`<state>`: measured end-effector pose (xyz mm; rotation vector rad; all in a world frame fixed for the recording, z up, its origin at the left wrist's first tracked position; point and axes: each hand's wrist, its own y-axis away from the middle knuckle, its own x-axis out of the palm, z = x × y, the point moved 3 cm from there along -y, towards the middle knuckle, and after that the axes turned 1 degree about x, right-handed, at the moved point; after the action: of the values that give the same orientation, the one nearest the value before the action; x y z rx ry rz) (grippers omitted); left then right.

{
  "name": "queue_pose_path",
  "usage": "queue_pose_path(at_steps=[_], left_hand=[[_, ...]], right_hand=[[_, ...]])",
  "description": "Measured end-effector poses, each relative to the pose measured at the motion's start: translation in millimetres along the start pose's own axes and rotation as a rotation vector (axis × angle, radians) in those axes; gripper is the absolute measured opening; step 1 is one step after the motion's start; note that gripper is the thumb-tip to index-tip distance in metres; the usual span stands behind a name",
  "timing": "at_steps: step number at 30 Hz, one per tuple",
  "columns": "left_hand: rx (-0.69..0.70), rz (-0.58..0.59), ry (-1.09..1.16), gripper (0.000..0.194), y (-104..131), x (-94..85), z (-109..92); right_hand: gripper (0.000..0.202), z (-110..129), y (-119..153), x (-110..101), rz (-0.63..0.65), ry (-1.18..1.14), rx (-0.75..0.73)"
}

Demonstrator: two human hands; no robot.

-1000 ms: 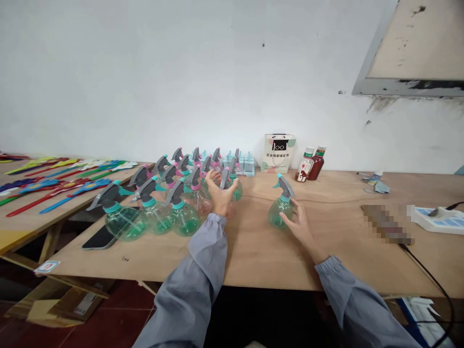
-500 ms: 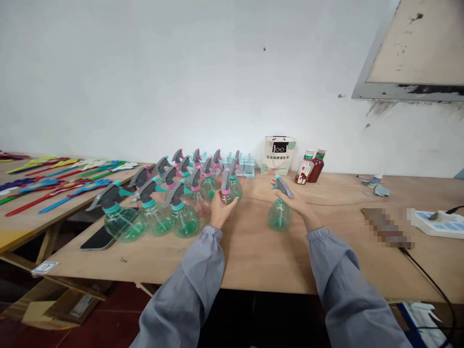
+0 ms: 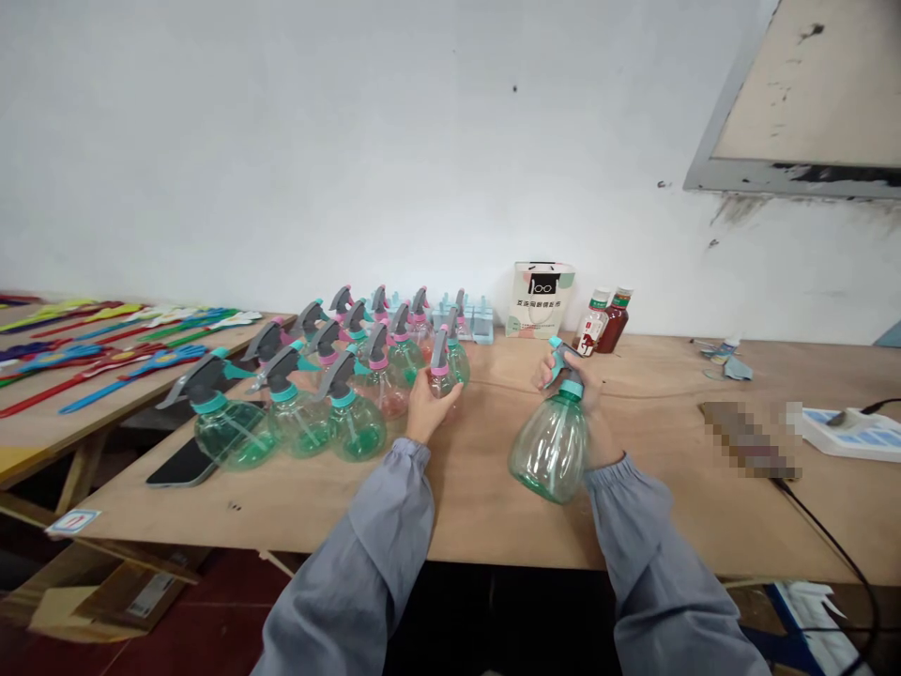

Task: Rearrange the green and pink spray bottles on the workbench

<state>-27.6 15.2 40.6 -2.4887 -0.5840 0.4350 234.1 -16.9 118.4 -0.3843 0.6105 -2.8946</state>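
Green plastic hangs below the fingers of the right hand (image 3: 589,387), which grip the green bottle (image 3: 550,451) around its neck and trigger; it tilts above the worktop (image 3: 485,526). The left hand's (image 3: 431,408) fingers curl around the pink bottle (image 3: 440,371), whose base they hide. More spray bottles (image 3: 386,387) crowd just to its left and behind, with a blue rack (image 3: 482,324) at the back. A phone (image 3: 179,465) lies partly hidden by the nearest of them. Beyond the green bottle stand a bag (image 3: 539,300) and two sauce bottles (image 3: 614,324); well to the right are a pixelated object (image 3: 750,441) and a power strip (image 3: 851,432). Half a second ago the green bottle stood upright on the worktop; now it is raised and nearer, while the left hand keeps its place.
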Motion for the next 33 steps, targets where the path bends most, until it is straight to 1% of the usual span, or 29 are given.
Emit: queue_pose_path(at_steps=[5,8,12,15,17,19,21,24,26,28,33], left_hand=[[0.019,0.012,-0.020,0.045,-1,0.0,1],[0.021,0.024,-0.033,0.045,-1,0.4,1],[0.033,0.023,-0.027,0.045,-1,0.6,1],[0.040,0.022,-0.024,0.044,-1,0.3,1],[0.045,0.031,-0.036,0.045,-1,0.1,2],[0.048,0.047,-0.061,0.046,-1,0.2,1],[0.049,0.054,-0.092,0.045,0,0.4,1],[0.055,0.039,-0.128,0.044,1,0.9,0],[0.058,0.035,-0.148,0.043,2,1.7,0],[0.060,0.043,-0.157,0.043,2,2.5,1],[0.072,0.053,-0.142,0.044,1,3.0,2]], right_hand=[[0.042,4,11,15,0.078,-0.047,0.017],[0.046,2,13,16,0.121,0.006,-0.003],[0.042,-2,11,15,0.123,0.027,-0.003],[0.043,-5,11,17,0.109,-0.033,0.060],[0.042,-7,12,19,0.125,-0.094,0.095],[0.036,-9,13,19,0.135,-0.178,0.092],[0.029,-11,12,18,0.146,-0.250,0.060],[0.023,-13,10,16,0.239,-0.282,0.023],[0.022,-14,11,17,0.291,-0.284,0.028],[0.021,-14,13,18,0.297,-0.283,0.050],[0.023,-15,14,22,0.258,-0.268,0.069]])
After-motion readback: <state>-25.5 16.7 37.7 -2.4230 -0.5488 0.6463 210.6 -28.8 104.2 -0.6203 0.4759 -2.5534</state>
